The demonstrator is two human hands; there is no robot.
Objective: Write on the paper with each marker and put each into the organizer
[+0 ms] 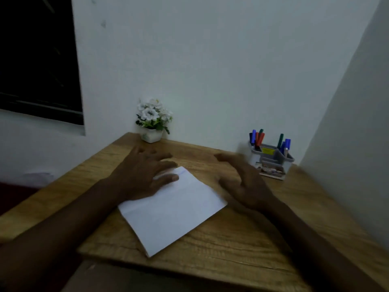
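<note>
I see the white paper (174, 209) lying flat in the middle of the wooden table (231, 245), turned so that one corner points toward me and another corner points away. If there is any writing on it, it is too faint for me to read. The markers (257, 137) all stand upright in the grey organizer (271, 161), which is at the far right corner of the table, close to the wall (210, 70) and well apart from the paper. One group with blue, red, green and dark caps is in its back left compartment. A green one and two blue ones (285, 144) are in the right compartment, and a yellow label shows between the two groups. The left hand (143, 173) is over the far left corner of the paper with its fingers spread and straight. The thumb lies across the sheet, but I cannot tell how firmly the palm presses down. The right hand (242, 182) is just beside the right edge of the paper, between the paper and the organizer. Its fingers are spread, a little bent and relaxed, and they grip nothing. This hand is somewhat blurred. At the far edge of the table, against the wall, stands a small white pot of white flowers (152, 121). A dark window (37, 60) is at the upper left.
</note>
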